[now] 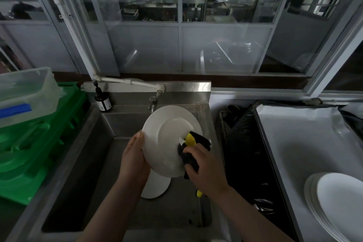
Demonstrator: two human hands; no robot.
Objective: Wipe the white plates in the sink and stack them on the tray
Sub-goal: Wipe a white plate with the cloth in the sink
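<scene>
Dim kitchen, daylight from the windows, strong wide-angle bend.

I see most light coming through the windows (180,19) ahead, brightest at the upper right; their glass carries pale reflections. The sink (110,124) lies in grey shadow, its back rim showing a small glare. The plate (167,139) and tray (294,143) read brightest. Window frames bow outward towards the edges, and the picture looks soft and slightly grainy.

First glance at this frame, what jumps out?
The white plate held tilted over the sink: the left hand grips its left edge, the right hand presses a dark-and-yellow cloth against it. Then the stack of plates at the lower right, on the tray.
</scene>
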